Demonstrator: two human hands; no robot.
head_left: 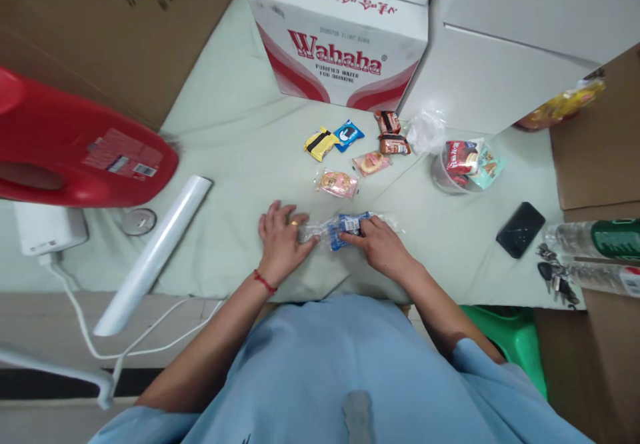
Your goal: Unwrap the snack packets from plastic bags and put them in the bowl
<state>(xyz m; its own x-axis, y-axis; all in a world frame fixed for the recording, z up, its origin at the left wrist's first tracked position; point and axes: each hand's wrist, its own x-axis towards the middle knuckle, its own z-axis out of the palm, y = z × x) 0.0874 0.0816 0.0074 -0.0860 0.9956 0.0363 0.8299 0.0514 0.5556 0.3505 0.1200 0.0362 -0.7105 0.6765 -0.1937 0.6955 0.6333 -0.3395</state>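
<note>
Two blue snack packets lie inside a clear plastic bag on the cloth in front of me. My right hand is closed over the bag's right part, its index finger lying along a blue packet. At the bag's left end, my left hand rests with fingers spread and curved, the thumb touching the plastic. Beyond the hands lie two pink-wrapped snacks, a yellow packet, a blue packet and two brown packets.
A clear round tub with snack packets stands right, beside a crumpled clear bag. Further right are a black phone, keys and bottles. A Wahaha carton stands behind; a red jug and white roll lie left.
</note>
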